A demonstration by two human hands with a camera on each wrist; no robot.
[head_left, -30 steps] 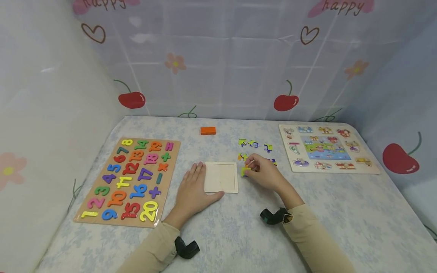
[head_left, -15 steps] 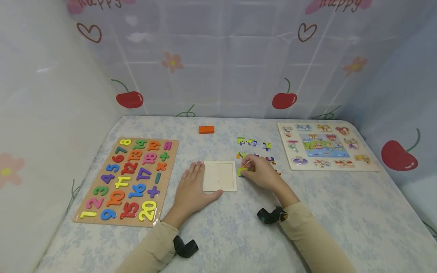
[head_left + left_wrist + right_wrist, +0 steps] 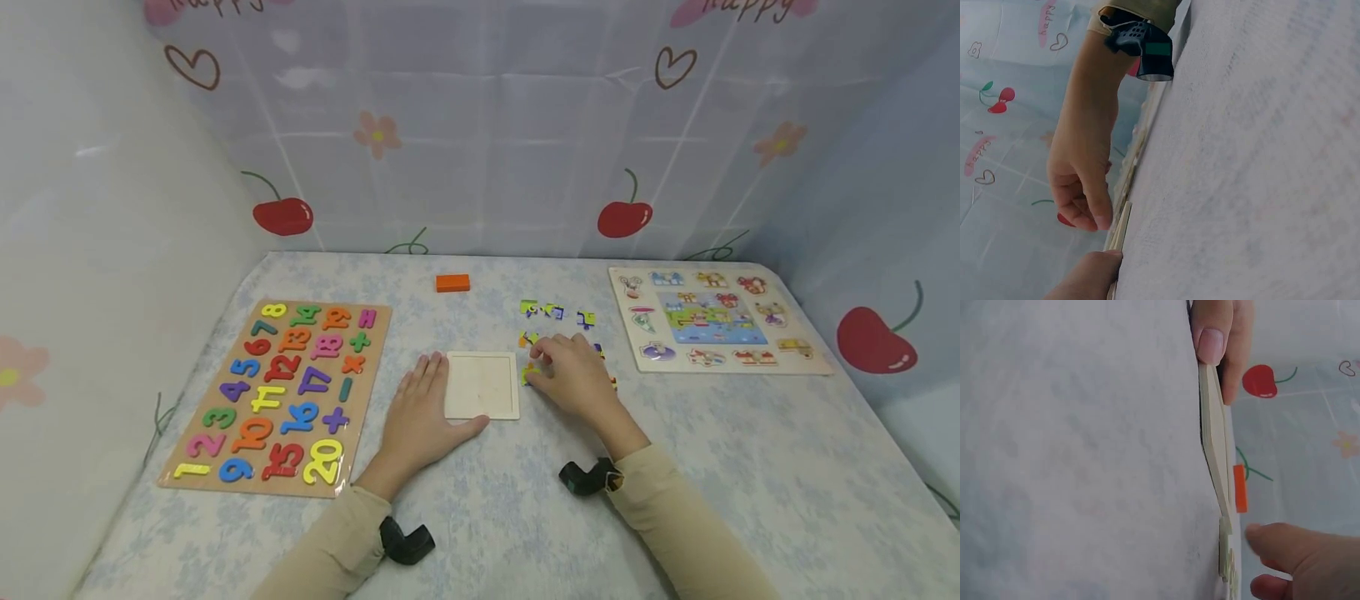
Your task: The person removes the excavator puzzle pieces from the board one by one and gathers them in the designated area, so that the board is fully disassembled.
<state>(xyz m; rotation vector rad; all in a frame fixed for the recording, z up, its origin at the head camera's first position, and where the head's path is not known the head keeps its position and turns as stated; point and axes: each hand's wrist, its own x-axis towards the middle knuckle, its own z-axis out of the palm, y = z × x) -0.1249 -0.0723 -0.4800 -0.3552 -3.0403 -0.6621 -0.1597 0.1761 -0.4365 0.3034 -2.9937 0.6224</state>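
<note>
My left hand [image 3: 422,417] lies flat with straight fingers along the left side of a square wooden puzzle tray [image 3: 482,386], its thumb at the tray's near edge. In the right wrist view, the tray [image 3: 1213,434] lies on the table under that thumb. My right hand [image 3: 576,377] hovers just right of the tray, fingers bent, thumb near a yellow-green puzzle piece [image 3: 529,374]. The right wrist view shows this piece [image 3: 1223,550] on the table beside the tray's corner, with the right fingers apart from it. Part of the piece is hidden by the hand.
More puzzle pieces [image 3: 552,312] lie behind and under the right hand. A number board [image 3: 369,425] is at left, a picture puzzle board [image 3: 776,367] at back right. An orange block [image 3: 453,283] sits near the table's back edge.
The yellow-green piece has shifted slightly left toward the tray, and the right fingers have come off it. The left hand has stayed at the tray. The head view has shifted a little.
</note>
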